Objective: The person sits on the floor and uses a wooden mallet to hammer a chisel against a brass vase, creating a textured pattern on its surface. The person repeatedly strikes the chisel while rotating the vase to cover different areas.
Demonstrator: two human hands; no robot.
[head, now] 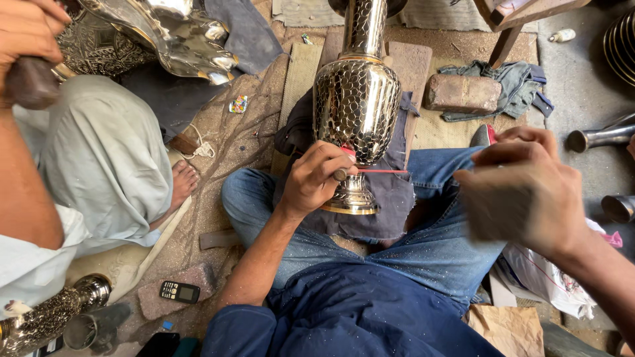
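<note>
Engraved metal vase (pixel 357 99) lies tilted across the lap at centre frame, foot toward the wearer, neck running out to 12 o'clock, body resting on a dark cloth (pixel 390 198) spread over crossed legs in blue jeans (pixel 436 251). Left hand (pixel 316 177) closed around a small tool (pixel 340 174), its tip set just above the vase's ringed foot; a thin red strip (pixel 383 171) runs from that spot toward 3 o'clock. Right hand (pixel 522 192) raised at 3 o'clock, blurred, fingers curled; whether it pinches the far end of the strip cannot be told. Mobile phone (pixel 179 291) on the floor at 8 o'clock. Co-worker at 9 to 11 o'clock in pale trousers, bare foot (pixel 184 182) near the wearer's knee, one hand (pixel 26 33) gripping a dark handle over another shiny metal piece (pixel 178 36). Brick (pixel 462 92) on rags at 1 o'clock. Risk, as judged: vase sits only on cloth and legs, so a hard push from the tool could roll it and drag the tip across the polished pattern; a jerk on the strip could snap it or pull it askew.
</note>
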